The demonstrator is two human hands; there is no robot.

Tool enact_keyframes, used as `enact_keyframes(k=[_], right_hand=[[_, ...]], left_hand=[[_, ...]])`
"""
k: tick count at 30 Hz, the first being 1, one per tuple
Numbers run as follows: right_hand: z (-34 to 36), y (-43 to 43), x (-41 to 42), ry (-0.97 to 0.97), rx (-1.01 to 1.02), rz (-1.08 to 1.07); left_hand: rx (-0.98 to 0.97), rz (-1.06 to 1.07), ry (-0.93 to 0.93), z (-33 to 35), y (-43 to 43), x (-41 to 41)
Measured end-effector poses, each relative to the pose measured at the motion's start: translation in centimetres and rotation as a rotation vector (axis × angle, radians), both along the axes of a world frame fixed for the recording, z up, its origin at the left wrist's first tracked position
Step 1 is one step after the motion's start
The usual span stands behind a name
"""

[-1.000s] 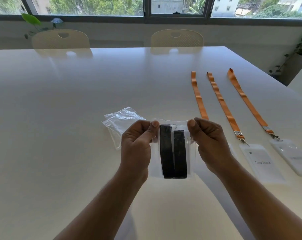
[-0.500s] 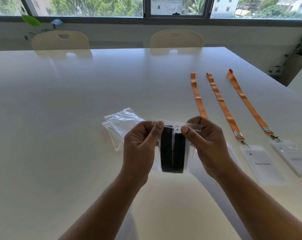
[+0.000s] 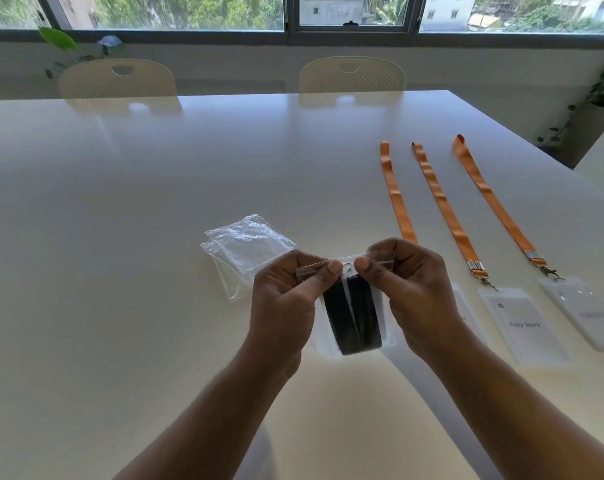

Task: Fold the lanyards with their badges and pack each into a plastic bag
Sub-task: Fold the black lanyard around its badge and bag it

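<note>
Pinching the top strip of a clear plastic bag between thumb and forefinger of left hand and right hand, thumbs nearly meeting mid-strip. Holding it raised just above the white table, with a folded black lanyard inside. Appears light, limp and slick, liable to crumple or slip if squeezed at the body. Best gripped along the stiffer mouth strip, at both ends. Leaves three orange lanyards with badges flat at right, spare bags just beyond the left hand.
</note>
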State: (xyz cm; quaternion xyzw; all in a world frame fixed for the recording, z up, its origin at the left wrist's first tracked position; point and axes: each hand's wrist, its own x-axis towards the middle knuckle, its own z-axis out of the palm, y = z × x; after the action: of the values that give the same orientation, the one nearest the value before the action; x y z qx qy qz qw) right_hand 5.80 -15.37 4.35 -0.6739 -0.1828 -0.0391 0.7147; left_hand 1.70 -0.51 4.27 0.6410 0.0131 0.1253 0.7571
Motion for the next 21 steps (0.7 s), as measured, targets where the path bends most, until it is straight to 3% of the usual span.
enact_keyframes(k=[11, 16, 21], right_hand=[[0.39, -0.44, 0.08, 0.126, 0.114, 0.068], [0.15, -0.62, 0.2, 0.106, 0.126, 0.068], [0.1, -0.85, 0.51, 0.097, 0.127, -0.03]], left_hand=[[-0.168, 0.017, 0.049, 0.74, 0.53, 0.18], [-0.138, 0.033, 0.057, 0.91, 0.47, 0.21], [0.01, 0.095, 0.02, 0.89, 0.5, 0.44]])
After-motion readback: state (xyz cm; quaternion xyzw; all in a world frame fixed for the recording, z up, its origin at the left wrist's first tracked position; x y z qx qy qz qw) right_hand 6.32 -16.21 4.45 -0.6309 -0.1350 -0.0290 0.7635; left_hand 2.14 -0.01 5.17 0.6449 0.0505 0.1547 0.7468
